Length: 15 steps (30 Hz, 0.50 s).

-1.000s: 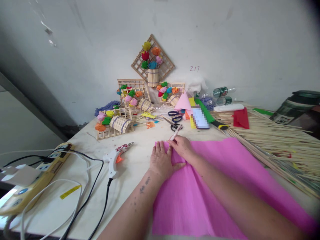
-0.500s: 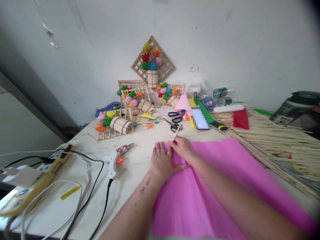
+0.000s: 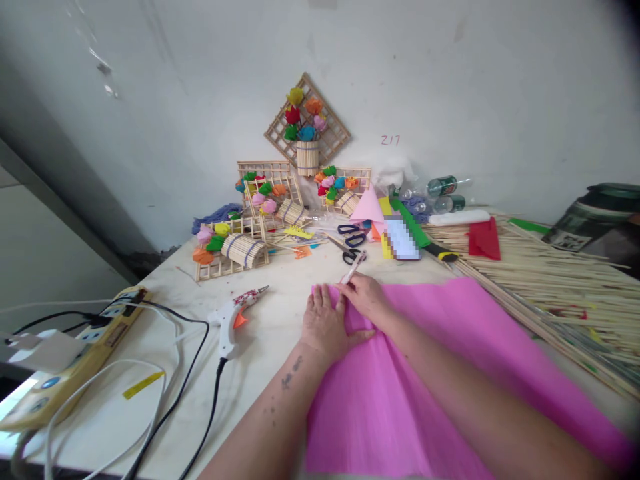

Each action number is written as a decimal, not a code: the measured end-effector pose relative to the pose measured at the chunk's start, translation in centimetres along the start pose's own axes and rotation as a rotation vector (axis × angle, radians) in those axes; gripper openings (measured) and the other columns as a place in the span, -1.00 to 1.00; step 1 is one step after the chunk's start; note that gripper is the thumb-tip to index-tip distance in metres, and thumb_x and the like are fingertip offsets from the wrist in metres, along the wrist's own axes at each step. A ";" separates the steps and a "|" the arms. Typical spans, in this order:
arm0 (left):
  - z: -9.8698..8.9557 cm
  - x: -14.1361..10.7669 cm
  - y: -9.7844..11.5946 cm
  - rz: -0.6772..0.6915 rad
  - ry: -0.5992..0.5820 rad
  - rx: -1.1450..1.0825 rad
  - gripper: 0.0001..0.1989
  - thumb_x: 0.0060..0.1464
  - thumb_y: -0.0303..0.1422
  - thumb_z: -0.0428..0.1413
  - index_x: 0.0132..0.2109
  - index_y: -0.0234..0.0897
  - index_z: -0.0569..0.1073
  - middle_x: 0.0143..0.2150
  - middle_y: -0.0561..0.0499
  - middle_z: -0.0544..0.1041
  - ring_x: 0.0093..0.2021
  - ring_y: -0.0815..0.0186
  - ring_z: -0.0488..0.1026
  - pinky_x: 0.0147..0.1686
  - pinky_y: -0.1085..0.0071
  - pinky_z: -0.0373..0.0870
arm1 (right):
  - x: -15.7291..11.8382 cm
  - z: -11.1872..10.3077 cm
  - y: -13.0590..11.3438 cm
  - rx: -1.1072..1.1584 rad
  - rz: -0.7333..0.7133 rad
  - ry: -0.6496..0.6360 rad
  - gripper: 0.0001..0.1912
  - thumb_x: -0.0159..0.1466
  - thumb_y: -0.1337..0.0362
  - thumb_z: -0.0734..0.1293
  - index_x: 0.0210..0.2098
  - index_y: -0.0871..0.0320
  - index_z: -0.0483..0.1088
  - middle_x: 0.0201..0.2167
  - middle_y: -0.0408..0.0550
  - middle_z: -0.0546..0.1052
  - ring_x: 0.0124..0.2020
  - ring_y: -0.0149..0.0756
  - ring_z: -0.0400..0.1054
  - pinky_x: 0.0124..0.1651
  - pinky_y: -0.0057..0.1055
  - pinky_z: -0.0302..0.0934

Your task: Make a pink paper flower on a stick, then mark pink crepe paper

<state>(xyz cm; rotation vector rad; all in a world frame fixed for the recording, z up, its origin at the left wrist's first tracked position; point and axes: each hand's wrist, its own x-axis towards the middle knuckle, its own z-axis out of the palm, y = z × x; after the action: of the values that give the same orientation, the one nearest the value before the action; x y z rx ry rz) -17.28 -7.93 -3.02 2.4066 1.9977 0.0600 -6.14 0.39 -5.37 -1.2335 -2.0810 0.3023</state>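
Note:
A large pink sheet of crepe paper (image 3: 367,413) lies over the front right of the table, with a crease running through it. My left hand (image 3: 325,323) presses flat on its upper left corner, fingers stretched out and thumb spread to the right. Just right of those fingers, my right hand (image 3: 367,297) is closed around a pale pen (image 3: 353,268), held tilted with its lower end at the paper's top edge. The pen's tip is hidden by the fingers. Scissors with dark handles (image 3: 353,237) lie just beyond the pen.
A white glue gun (image 3: 231,323) lies to the left, its black cord trailing forward. A yellow power strip (image 3: 107,333) with cables borders the left edge. Behind are stick frames with paper flowers (image 3: 227,250), a phone (image 3: 403,238) and a cutter (image 3: 441,253); thin wooden sticks (image 3: 540,267) cover the right.
Both hands, the pen and the paper keep their places. Only the whole view has shifted very slightly.

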 end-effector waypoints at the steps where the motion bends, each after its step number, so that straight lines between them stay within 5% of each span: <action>1: 0.0 0.0 0.0 0.000 0.001 0.000 -0.07 -0.13 0.22 -0.31 0.23 -0.38 0.03 0.24 -0.36 -0.01 0.23 -0.10 -0.15 0.12 0.05 -0.14 | 0.0 0.0 0.0 0.001 0.006 -0.004 -0.78 0.16 0.16 0.23 -0.42 0.18 0.41 -0.44 -0.05 0.49 -0.40 -0.36 0.34 -0.33 -0.51 0.12; 15: -0.2 -0.1 0.1 -0.005 0.007 0.001 -0.06 -0.13 0.23 -0.32 0.22 -0.39 0.06 0.24 -0.35 0.00 0.23 -0.10 -0.14 0.11 0.05 -0.12 | 0.0 -0.1 -0.1 -0.006 0.009 -0.011 -0.78 0.16 0.17 0.23 -0.46 0.18 0.40 -0.49 -0.07 0.48 -0.44 -0.38 0.31 -0.38 -0.51 0.09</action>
<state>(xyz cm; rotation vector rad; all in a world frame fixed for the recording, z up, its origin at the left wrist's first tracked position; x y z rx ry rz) -17.18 -8.07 -2.77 2.4048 2.0070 0.0675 -6.14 0.27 -5.21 -1.2483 -2.0875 0.3075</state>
